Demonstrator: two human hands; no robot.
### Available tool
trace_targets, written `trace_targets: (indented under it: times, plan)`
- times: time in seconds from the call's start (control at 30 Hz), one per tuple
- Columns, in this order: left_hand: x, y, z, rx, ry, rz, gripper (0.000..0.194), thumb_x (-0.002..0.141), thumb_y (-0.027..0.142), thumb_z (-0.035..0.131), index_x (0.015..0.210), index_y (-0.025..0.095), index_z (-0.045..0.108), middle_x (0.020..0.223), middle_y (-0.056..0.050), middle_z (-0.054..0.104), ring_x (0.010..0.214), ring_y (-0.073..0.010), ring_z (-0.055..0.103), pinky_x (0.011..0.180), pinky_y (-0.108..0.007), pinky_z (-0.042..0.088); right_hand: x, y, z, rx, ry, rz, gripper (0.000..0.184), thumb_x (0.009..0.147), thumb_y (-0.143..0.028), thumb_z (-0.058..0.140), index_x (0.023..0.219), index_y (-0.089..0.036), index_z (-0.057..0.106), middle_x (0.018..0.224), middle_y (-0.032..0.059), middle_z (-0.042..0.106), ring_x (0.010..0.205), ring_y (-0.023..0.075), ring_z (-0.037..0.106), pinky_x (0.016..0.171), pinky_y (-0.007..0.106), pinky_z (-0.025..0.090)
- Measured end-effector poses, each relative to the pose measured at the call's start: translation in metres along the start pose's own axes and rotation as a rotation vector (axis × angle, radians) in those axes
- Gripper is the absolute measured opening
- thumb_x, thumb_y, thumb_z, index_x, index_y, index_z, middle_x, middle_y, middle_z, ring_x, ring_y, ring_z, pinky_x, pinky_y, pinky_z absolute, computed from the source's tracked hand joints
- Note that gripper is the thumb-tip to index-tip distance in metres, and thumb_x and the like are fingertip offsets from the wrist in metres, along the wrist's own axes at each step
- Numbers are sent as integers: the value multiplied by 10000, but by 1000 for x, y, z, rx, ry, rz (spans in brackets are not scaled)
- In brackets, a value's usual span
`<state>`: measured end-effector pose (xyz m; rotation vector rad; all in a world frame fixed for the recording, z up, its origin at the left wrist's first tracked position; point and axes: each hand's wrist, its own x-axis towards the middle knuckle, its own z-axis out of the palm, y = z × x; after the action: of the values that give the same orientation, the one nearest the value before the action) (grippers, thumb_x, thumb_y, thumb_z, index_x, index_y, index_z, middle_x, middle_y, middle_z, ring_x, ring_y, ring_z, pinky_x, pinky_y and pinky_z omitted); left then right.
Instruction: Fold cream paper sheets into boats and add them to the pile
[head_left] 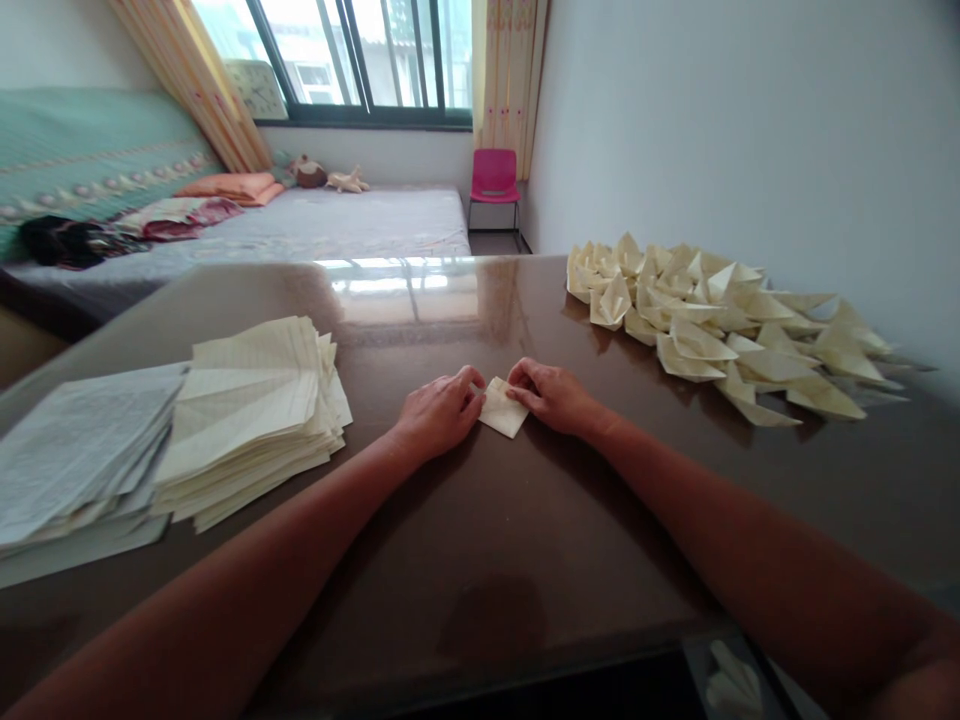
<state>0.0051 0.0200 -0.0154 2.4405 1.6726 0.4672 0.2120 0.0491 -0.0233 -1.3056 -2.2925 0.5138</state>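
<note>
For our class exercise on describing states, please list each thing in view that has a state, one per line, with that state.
Small paper: folded, between the hands
Left hand: fingers curled at the paper
Right hand: fingers touching the paper
Yellowish sheets: stacked, top one creased
Grey sheets: stacked unevenly
Paper boats: folded, clustered together
Curtains: drawn aside
Window: whether open, cannot tell
Pink chair: upright
Tabletop: glossy, reflecting

Tabletop (pixel 420 560): glossy, smooth, brown; folded boats (pixel 694 345): matt cream paper; chair (pixel 494 178): smooth pink, plastic-looking seat, dark metal-looking legs; curtains (pixel 506 80): cloth.
</note>
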Motion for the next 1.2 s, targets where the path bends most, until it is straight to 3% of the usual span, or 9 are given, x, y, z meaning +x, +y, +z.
trace_targets:
  times: [0.23,0.4,0.57,0.7,0.83,1.0,1.2]
  plan:
    - [0,7,0,155,20,60,199,922,359,423,1076,261,500,849,-20,670,793,-205,634,568,-270,397,2,1,2,-30,11,-20,63,834,-253,602,841,-192,593,813,3,614,687,118,525,630,230,363]
    - [-4,9,-1,176,25,83,225,936,324,412,1138,271,497,1097,-32,613,956,-197,600,621,-270,453,0,2,2,-13,23,-70,31,836,-214,598,835,-190,616,803,-7,586,680,106,518,647,224,374]
    - [-6,7,-1,201,39,252,238,975,295,369,1091,258,574,1207,1,599,1087,-184,524,768,-278,494,0,4,1,10,14,-166,130,892,-229,550,949,-188,660,927,24,619,758,111,562,720,226,418]
    - [-7,9,-5,264,-24,342,237,960,254,430,1124,242,602,1181,1,645,1078,-189,533,815,-284,495,-2,2,-8,-136,-43,-285,231,940,-245,484,1046,-206,685,998,57,636,925,157,563,831,263,425]
    - [-13,21,-9,390,-89,358,326,943,186,444,1251,185,551,1262,-59,612,1106,-225,545,840,-334,496,-12,-6,-22,-402,-184,-397,368,933,-147,441,1262,-235,582,1152,82,611,1059,205,510,870,318,414]
    - [-20,32,-12,499,-113,355,371,945,147,399,1296,134,516,1320,-106,570,1122,-245,554,802,-370,498,-28,-23,-28,-626,-268,-281,422,957,-205,404,1377,-213,455,1337,115,533,1155,256,475,824,364,422]
    - [-21,34,-16,545,-144,364,392,956,160,371,1333,146,477,1370,-93,530,1143,-239,542,813,-376,487,-35,-35,-28,-703,-346,-170,449,965,-177,336,1406,-195,420,1461,90,432,1239,273,445,857,412,429]
